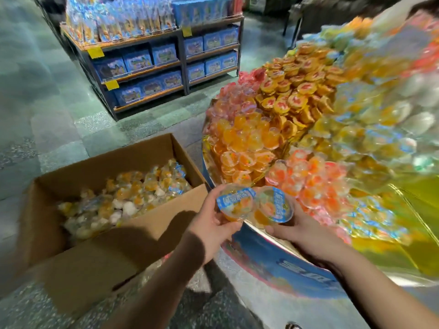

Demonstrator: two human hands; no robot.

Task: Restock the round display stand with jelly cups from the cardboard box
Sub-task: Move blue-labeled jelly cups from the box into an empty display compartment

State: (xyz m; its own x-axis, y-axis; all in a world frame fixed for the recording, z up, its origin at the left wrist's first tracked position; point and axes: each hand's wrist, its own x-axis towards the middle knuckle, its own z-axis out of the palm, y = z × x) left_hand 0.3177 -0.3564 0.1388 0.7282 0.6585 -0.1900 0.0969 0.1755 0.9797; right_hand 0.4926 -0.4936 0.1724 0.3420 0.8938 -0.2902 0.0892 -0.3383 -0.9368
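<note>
2 jelly cups are up over the stand's near rim: the left cup (234, 205) gripped in the left hand (213, 225), the right cup (273, 206) cradled by the right hand's (300, 227) curled fingers. This looks like the carry-over step, box to display. The cardboard box (102, 233) sits just left, well stocked. Next, I reckon, both cups want setting among the piles on the round display stand (266, 254), steadily so nothing slides.
</note>
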